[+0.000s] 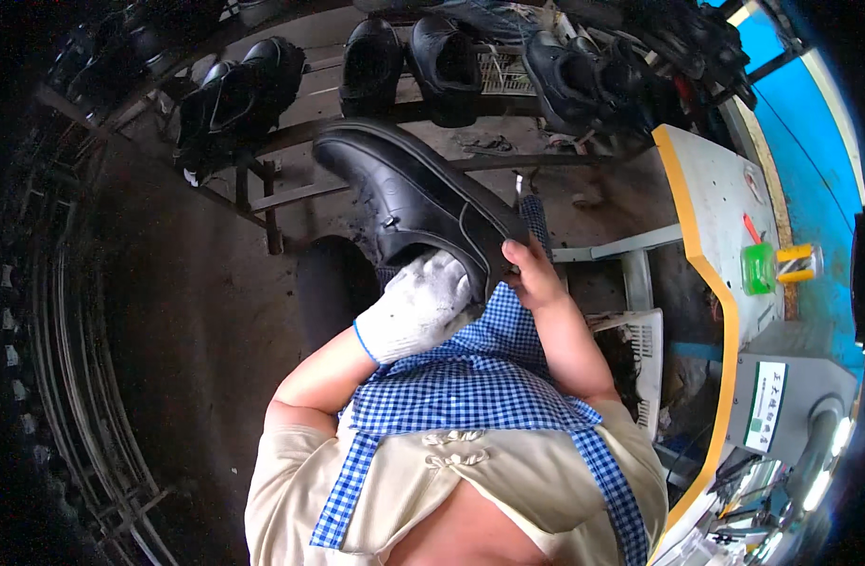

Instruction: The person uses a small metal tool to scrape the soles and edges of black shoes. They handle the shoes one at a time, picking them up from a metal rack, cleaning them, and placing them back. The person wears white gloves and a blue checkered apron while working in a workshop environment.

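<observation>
With clock positions read from the centre of the view, the black shoe (421, 200) is at 12 o'clock, raised above the lap, with its toe directed to 10 o'clock and its heel to 4 o'clock. The shoe is tilted so that its opening faces 6 o'clock and the sole edge lies along its 1 o'clock side. The left hand (425, 300), in a white knitted glove with a blue cuff edge, is at the shoe opening; its fingertips are partly hidden, so whether its grip is pinching the collar cannot be told. The bare right hand (536, 272), at 2 to 3 o'clock, pinches the heel end, its thumb on the near side and its remaining fingers largely hidden. A blue-and-white checked apron (461, 396) covers the person at 6 o'clock. A rack (310, 195) extends from 10 to 1 o'clock and carries further black shoes (445, 66). The bench (701, 179), white with a yellow edge, is at 2 to 3 o'clock and supports a green container (758, 269). A grey housing (793, 387) is at 4 o'clock.
</observation>
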Demonstrator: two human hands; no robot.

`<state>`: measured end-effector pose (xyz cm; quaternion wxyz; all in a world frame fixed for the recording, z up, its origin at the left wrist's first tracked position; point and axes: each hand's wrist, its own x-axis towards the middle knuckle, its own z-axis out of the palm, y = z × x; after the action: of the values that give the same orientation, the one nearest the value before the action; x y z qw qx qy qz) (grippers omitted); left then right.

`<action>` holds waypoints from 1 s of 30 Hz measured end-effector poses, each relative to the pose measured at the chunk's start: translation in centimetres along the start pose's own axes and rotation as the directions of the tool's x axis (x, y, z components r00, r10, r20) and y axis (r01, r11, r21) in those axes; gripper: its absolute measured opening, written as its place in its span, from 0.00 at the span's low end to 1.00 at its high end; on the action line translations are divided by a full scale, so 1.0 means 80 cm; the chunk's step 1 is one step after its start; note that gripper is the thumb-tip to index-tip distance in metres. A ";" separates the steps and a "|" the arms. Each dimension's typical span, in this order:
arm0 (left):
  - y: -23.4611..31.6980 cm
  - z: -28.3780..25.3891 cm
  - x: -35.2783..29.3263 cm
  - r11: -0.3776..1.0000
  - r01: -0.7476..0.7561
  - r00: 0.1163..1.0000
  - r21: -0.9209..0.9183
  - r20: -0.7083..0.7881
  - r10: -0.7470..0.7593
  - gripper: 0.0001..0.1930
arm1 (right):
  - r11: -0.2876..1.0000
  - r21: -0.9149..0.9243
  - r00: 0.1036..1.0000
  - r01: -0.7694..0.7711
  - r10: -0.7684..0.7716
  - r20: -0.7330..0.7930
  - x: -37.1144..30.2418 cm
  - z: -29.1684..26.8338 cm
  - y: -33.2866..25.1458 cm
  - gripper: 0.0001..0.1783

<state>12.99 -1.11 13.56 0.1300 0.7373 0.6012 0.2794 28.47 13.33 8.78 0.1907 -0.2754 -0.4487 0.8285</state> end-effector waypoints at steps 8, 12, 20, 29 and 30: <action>-0.041 -0.032 -0.057 0.670 0.080 0.531 -0.738 -0.538 -0.655 0.22 | 0.976 0.213 0.993 0.040 -0.063 0.103 -0.019 -0.034 0.041 0.39; -0.088 -0.035 -0.059 0.493 -0.038 0.372 -0.869 -0.470 -0.800 0.29 | 0.932 0.342 0.989 -0.119 0.143 -0.047 -0.050 -0.012 0.056 0.31; -0.054 -0.054 -0.047 0.506 -0.131 0.519 -0.852 -0.494 -0.698 0.35 | 0.903 -0.428 0.998 -0.047 0.058 0.014 0.008 -0.023 0.049 0.19; -0.037 -0.058 -0.029 0.417 0.018 0.762 -0.909 -0.257 -0.594 0.36 | 0.142 -0.709 0.688 0.691 -0.430 0.584 -0.012 0.079 -0.094 0.19; -0.037 -0.052 -0.029 0.451 0.041 0.766 -0.892 -0.262 -0.587 0.35 | 0.101 -0.706 0.676 0.701 -0.409 0.613 -0.014 0.083 -0.102 0.20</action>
<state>7.94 -3.20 14.77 0.3488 0.3338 0.5280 0.6987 25.70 12.73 18.98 0.2426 -0.0262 -0.9151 0.3209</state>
